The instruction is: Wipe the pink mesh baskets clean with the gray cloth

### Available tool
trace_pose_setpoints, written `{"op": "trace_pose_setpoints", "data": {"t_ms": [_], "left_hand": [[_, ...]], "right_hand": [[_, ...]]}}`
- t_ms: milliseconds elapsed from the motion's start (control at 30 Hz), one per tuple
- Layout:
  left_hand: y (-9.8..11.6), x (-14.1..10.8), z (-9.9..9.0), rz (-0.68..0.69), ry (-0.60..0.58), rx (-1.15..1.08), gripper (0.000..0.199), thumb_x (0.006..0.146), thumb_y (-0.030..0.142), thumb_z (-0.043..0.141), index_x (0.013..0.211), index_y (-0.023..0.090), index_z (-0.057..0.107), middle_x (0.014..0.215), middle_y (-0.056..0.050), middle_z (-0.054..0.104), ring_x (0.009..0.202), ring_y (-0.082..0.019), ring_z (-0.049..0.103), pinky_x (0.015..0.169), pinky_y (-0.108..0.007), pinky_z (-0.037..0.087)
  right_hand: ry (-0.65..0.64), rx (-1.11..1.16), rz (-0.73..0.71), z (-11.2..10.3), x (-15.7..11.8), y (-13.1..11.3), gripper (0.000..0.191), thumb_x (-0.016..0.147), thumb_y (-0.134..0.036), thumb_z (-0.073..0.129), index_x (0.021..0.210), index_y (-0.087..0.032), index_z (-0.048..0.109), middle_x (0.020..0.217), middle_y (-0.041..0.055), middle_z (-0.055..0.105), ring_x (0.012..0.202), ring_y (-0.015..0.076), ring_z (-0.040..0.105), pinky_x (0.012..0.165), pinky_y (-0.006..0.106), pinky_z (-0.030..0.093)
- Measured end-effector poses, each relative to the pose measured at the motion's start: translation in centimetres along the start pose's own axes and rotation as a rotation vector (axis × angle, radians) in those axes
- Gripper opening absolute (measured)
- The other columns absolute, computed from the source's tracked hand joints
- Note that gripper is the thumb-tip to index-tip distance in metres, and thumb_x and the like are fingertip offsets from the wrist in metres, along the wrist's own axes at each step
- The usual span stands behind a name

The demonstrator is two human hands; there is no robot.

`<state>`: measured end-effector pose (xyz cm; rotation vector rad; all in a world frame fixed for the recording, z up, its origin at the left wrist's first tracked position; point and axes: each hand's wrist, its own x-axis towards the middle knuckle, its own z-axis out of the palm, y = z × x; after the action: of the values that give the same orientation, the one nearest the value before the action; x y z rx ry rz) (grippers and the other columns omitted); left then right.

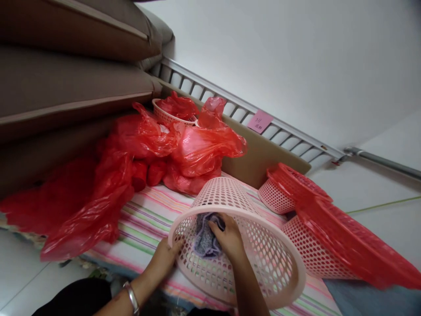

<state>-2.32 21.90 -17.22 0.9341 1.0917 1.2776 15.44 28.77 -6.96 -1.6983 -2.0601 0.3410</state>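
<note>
A pale pink plastic basket (226,193) with round holes lies tipped on its side, its mouth facing me. My left hand (168,256) grips the rim at its left side, with the fingertips curled inside. Reaching into the mouth, my right hand (228,232) is closed on a grey cloth (205,243) with a lilac edge. The cloth is bunched against the inner wall. Part of the fingers of my right hand is hidden by the cloth.
Red plastic bags (200,145), some filled, cover the back left beside another basket (161,113). Baskets under red plastic (342,232) stand at right on the striped sheet (141,224). Behind are a metal rail (223,94) and a pink note (259,121); brown cushions (75,83) rise at left.
</note>
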Motion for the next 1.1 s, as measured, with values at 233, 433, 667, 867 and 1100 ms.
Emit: {"op": "trace_pose_setpoints", "data": {"t_ms": [233, 433, 667, 867, 1100], "left_hand": [[0.9, -0.6, -0.1, 0.020, -0.075, 0.052, 0.040, 0.082, 0.044, 0.052, 0.097, 0.010, 0.068, 0.096, -0.012, 0.073, 0.092, -0.029, 0.065, 0.084, -0.036, 0.048], [0.8, -0.5, 0.2, -0.014, -0.055, 0.064, 0.043, 0.081, 0.049, 0.051, 0.092, 0.012, 0.069, 0.090, -0.009, 0.074, 0.095, -0.029, 0.063, 0.085, -0.035, 0.047], [0.5, -0.4, 0.1, -0.012, -0.061, -0.018, 0.048, 0.080, 0.049, 0.052, 0.106, 0.011, 0.065, 0.096, -0.011, 0.072, 0.097, -0.029, 0.062, 0.086, -0.036, 0.047], [1.5, -0.9, 0.3, 0.015, -0.004, 0.036, 0.037, 0.079, 0.048, 0.052, 0.080, 0.014, 0.066, 0.080, -0.007, 0.070, 0.080, -0.024, 0.061, 0.078, -0.032, 0.046], [1.7, -1.1, 0.3, 0.030, 0.014, 0.058, 0.039, 0.079, 0.052, 0.051, 0.071, 0.015, 0.060, 0.063, -0.001, 0.061, 0.067, -0.020, 0.055, 0.065, -0.029, 0.044]], "right_hand": [[0.043, -0.279, -0.053, 6.7, 2.2, 3.9, 0.054, 0.079, -0.041, 0.055, 0.124, -0.012, 0.052, 0.128, 0.0168, 0.050, 0.122, 0.0296, 0.042, 0.101, 0.043, 0.032], [0.084, -0.351, 0.032, 7.5, 6.2, 3.2, 0.037, 0.085, -0.028, 0.046, 0.118, -0.016, 0.058, 0.118, 0.0130, 0.060, 0.116, 0.0258, 0.049, 0.102, 0.036, 0.029], [0.048, -0.344, 0.131, 7.1, 6.0, 1.3, 0.034, 0.078, -0.024, 0.051, 0.108, -0.014, 0.062, 0.108, 0.0143, 0.064, 0.101, 0.0264, 0.057, 0.087, 0.032, 0.041], [0.078, -0.316, 0.033, 7.9, -4.5, -1.6, 0.038, 0.070, -0.017, 0.051, 0.107, -0.014, 0.057, 0.102, 0.0117, 0.061, 0.099, 0.0253, 0.055, 0.087, 0.033, 0.042], [0.063, -0.229, -0.052, 7.9, -8.9, -2.3, 0.045, 0.068, -0.012, 0.049, 0.113, -0.015, 0.055, 0.107, 0.0112, 0.058, 0.104, 0.0248, 0.053, 0.092, 0.035, 0.040]]}}
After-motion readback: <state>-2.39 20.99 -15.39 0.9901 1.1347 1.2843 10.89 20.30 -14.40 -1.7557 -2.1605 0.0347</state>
